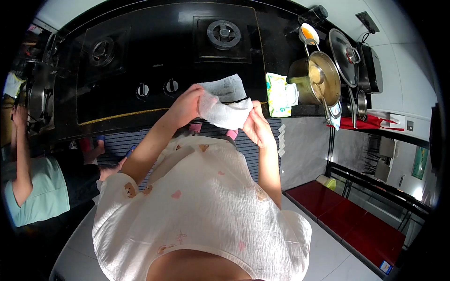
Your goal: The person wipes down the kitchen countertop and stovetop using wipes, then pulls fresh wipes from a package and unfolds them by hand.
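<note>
A white wet wipe (224,112) hangs between my two hands above the front edge of the black gas stove (154,42). Its far part is greyish and smudged, and a fold drops toward me. My left hand (189,107) pinches the left side of the wipe. On the right side, the fingers of my right hand (257,125) close on its edge, partly hidden behind the cloth. A green and white wipes packet (277,96) lies right of the stove, close to my right hand.
Right of the packet stands a pot (304,79) with a ladle in it, beside a glass lid (344,56) and a bowl of something orange (309,33). Two stove knobs (171,86) face me. At far left, another person in a green shirt (40,189) reaches toward the sink (44,105).
</note>
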The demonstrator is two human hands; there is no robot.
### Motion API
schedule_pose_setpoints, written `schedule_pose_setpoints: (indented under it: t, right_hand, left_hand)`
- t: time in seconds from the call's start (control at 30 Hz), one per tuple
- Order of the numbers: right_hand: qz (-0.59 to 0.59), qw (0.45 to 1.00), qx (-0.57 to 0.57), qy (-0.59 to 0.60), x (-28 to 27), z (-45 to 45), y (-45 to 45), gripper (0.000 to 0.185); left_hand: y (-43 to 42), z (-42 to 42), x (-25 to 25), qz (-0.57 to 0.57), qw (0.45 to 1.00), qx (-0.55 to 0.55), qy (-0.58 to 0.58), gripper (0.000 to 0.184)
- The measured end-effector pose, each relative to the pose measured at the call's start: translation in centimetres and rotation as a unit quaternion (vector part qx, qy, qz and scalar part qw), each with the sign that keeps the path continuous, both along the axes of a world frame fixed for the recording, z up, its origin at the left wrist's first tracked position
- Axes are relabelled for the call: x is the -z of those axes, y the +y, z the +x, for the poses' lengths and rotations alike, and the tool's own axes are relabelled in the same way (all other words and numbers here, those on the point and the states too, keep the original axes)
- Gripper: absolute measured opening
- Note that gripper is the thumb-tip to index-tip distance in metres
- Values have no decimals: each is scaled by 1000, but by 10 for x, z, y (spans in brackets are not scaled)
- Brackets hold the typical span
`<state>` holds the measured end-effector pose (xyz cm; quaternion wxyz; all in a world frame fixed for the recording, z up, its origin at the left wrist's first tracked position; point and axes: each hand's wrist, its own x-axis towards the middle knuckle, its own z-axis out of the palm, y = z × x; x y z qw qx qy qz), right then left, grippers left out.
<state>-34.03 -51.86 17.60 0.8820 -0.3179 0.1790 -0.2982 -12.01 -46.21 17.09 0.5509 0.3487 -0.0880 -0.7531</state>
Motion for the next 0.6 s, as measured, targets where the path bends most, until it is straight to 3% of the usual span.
schedule_pose_setpoints:
  t: [0.17, 0.27, 0.4, 0.53, 0.57, 0.6]
  right_hand:
    - [41, 999, -21, -2, 14, 5, -1, 44]
    - [89, 977, -48, -189, 28, 21, 5, 44]
    - [155, 948, -23, -277, 25, 39, 15, 50]
    - [152, 956, -13, -252, 22, 49, 9, 57]
    - [143, 971, 6, -191, 19, 52, 7, 54]
    - [89, 978, 14, -189, 16, 58, 7, 53]
  left_hand:
    - [0, 11, -14, -39, 998, -47, -18, 9]
    - [-1, 14, -24, -68, 996, -51, -24, 9]
    - [-3, 14, -35, -78, 996, -37, -15, 11]
    - [-5, 14, -39, -76, 996, -36, 16, 12]
    - [-5, 15, -40, -75, 996, -34, 15, 12]
    - [-6, 16, -42, -75, 997, -33, 14, 12]
